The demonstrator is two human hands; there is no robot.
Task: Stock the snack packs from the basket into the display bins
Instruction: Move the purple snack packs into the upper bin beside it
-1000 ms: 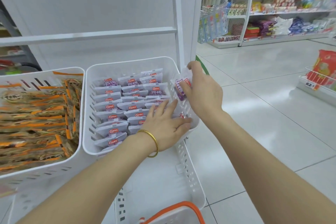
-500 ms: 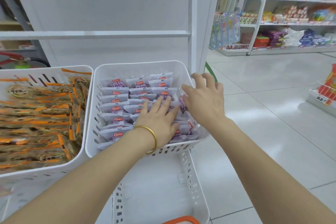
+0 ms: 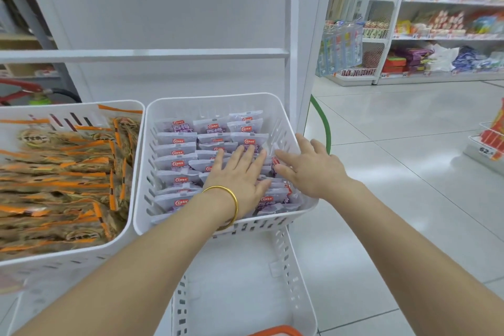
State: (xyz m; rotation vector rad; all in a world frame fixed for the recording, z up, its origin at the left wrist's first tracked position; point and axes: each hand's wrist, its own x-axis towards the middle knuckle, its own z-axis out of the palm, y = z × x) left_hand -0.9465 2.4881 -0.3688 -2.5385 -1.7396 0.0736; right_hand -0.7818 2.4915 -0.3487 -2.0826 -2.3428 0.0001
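The white display bin point(image 3: 218, 102) holds purple-and-white snack packs point(image 3: 177, 144) standing on edge in three columns that run from its back wall towards its front wall. Each pack's long axis lies across the bin, left to right, with the red logo near the top edge facing the person. By the front right corner a few packs lie tilted and flatter.

The left hand point(image 3: 240, 180) – a gold bangle point(image 3: 231, 196) on its wrist – rests flat on the middle packs, fingers straight and together. The right hand point(image 3: 313, 169) is at the bin's right wall, fingers extended and spread, thumb touching a pack there.

A second bin point(image 3: 81, 106), just beside the first on its left, holds orange-striped packs point(image 3: 54, 172). An orange basket handle point(image 3: 275, 330) shows at the bottom edge.
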